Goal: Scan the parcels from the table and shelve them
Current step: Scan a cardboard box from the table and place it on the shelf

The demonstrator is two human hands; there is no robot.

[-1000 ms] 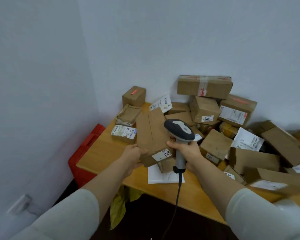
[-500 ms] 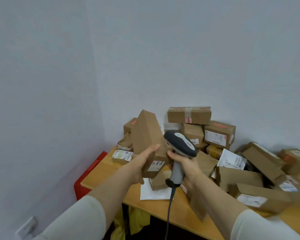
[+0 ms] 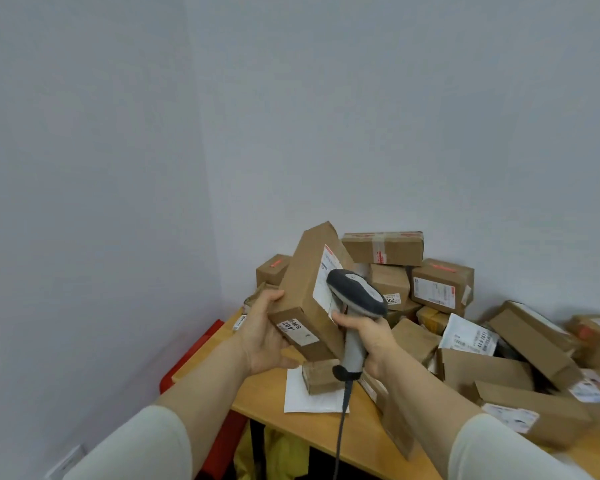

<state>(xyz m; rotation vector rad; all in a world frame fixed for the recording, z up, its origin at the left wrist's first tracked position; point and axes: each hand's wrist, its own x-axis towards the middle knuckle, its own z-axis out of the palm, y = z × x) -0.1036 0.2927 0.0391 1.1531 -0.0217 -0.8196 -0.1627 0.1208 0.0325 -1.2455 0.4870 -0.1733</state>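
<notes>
My left hand (image 3: 262, 332) grips a long brown cardboard parcel (image 3: 300, 289) from below and lifts it tilted above the table. A white shipping label on the parcel's right face is turned toward the scanner, and a small sticker reading 402 sits on its near end. My right hand (image 3: 373, 341) holds a grey and black handheld barcode scanner (image 3: 357, 299) by the handle, its head close against the label. The scanner's cable hangs down over the table edge.
A wooden table (image 3: 274, 396) stands in the corner of two grey walls, heaped with several cardboard parcels (image 3: 440, 285). A white mailer (image 3: 298, 400) lies flat near the front edge. A red crate (image 3: 191, 351) sits left of the table, yellow bags (image 3: 281, 452) underneath.
My left hand has raised the long parcel off the pile and turned it, bringing its white label toward the scanner. The scanner has moved up with it, and my view has tilted upward.
</notes>
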